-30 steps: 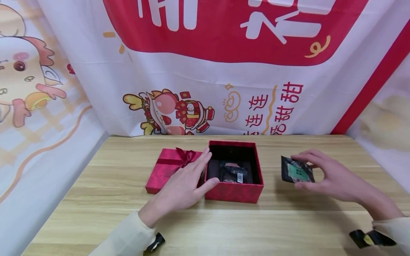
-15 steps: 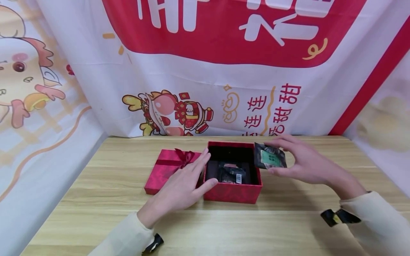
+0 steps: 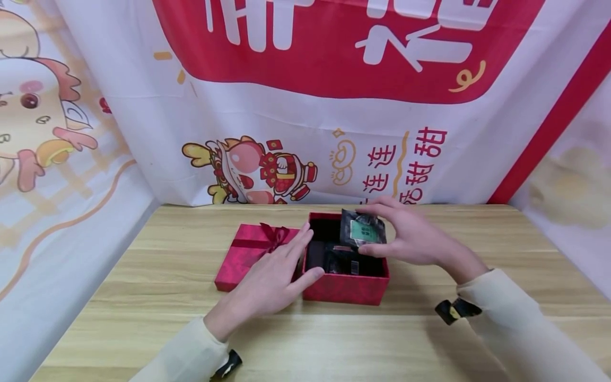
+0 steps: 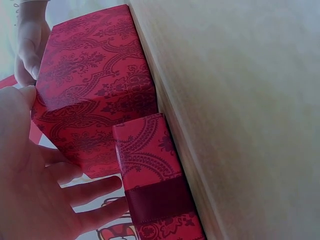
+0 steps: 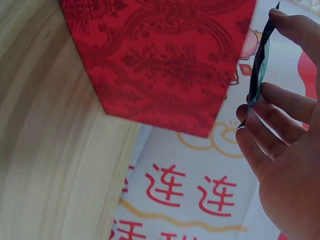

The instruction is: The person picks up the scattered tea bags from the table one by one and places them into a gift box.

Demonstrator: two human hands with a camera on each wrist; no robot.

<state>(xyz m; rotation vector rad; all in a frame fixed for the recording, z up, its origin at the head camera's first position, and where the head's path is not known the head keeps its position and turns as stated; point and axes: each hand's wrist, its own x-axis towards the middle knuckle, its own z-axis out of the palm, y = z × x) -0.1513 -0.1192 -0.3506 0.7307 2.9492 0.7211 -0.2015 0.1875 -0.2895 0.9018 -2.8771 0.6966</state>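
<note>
Dark packet (image 3: pixel 365 232) pinched in rt grip (image 3: pixel 406 239) over red box (image 3: pixel 346 289); lt grip (image 3: pixel 272 278) flat vs box.

1. The right hand (image 5: pixel 285 165) fills the lower right, its fingers (image 5: pixel 280 102) curled round a thin dark packet (image 5: pixel 260 70) seen edge-on.
2. Left of the fingers stands the red patterned box (image 5: pixel 165 55), its outer wall facing the camera and one corner pointing down.
3. The packet seems to sit just beside the box's upper right edge; whether they touch cannot be told.
4. Further left of the fingers lies the pale wooden bench (image 5: pixel 45 150).
5. Below the fingers hangs a white banner (image 5: pixel 190 195) with red characters.
</note>
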